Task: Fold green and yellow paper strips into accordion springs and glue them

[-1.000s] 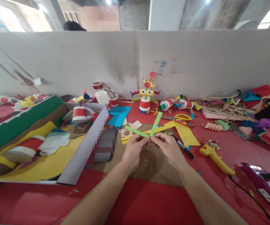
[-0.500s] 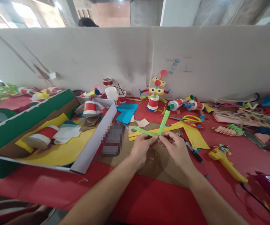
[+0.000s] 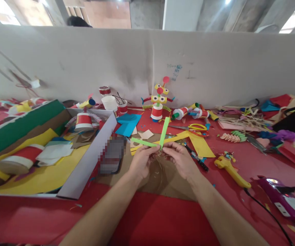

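Note:
Two light green paper strips (image 3: 164,130) meet in a V at my fingertips, one pointing up, the other (image 3: 142,142) slanting left. My left hand (image 3: 142,160) pinches the joint from the left and my right hand (image 3: 178,158) pinches it from the right, both closed on the strips. My hands hover over a brown cardboard sheet (image 3: 163,177) on the red table (image 3: 163,222). A yellow paper piece (image 3: 200,145) and yellow-handled scissors (image 3: 196,128) lie just beyond my hands.
A paper-cup robot figure (image 3: 158,102) stands by the white partition. A shallow cardboard box (image 3: 86,167) with cups and paper sits left. A yellow glue gun (image 3: 229,167), a black pen (image 3: 196,158), a purple device (image 3: 280,200) and paper scraps lie right.
The view swung left and back again. My hands kept pinching the green strips; the upright strip now stands a little steeper.

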A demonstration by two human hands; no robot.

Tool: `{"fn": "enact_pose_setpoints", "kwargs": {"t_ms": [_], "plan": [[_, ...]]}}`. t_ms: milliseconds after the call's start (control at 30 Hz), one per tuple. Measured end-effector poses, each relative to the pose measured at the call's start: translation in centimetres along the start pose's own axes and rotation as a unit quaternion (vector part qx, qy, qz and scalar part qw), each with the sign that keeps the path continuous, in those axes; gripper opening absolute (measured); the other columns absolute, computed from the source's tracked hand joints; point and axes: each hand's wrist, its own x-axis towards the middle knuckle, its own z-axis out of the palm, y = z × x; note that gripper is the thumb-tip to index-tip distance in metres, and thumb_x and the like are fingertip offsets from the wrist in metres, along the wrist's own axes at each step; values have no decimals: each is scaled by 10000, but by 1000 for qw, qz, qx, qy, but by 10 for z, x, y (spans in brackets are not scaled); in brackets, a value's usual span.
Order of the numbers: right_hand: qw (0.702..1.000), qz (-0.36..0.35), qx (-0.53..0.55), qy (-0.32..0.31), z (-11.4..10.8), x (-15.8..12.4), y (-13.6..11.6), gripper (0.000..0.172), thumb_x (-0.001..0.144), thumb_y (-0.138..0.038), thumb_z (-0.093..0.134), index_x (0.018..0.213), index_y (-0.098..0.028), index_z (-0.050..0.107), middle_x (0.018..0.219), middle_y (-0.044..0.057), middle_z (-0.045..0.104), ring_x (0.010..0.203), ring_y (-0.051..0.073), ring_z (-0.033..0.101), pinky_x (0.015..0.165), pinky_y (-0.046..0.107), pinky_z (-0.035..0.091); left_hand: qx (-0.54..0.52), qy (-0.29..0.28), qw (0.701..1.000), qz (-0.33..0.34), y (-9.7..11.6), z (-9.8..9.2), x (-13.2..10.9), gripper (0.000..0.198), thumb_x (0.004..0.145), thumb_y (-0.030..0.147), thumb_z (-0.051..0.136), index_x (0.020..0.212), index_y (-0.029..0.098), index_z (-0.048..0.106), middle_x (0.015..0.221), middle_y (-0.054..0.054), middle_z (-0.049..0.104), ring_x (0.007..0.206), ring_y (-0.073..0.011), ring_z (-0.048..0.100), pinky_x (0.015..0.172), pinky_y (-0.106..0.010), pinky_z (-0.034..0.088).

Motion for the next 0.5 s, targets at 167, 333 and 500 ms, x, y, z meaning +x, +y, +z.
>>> {"fn": "enact_pose_setpoints", "kwargs": {"t_ms": [167,333,500], "plan": [[998,-45,-47,14,4,-1,4,151,652,-299,672,732,-174,644,693,1,637,610,107,536,585,240,405,-5,-17,1000,-8,-1,3,-1,120,581,201,734,589,101,668,549,-26,620,517,-73,535,518,-182,407],[999,-19,-30,38,4,-1,5,145,642,-300,670,682,-165,636,630,-1,621,567,101,532,553,236,388,-2,-30,1000,3,1,6,-4,116,594,206,725,601,102,673,577,-38,641,539,-89,558,539,-191,427],[999,8,1,54,4,-1,5,153,623,-302,682,646,-165,618,589,-11,596,552,97,521,537,227,377,13,-33,999,2,0,4,-3,111,598,199,719,623,97,682,603,-55,659,576,-104,582,579,-198,444]]}}
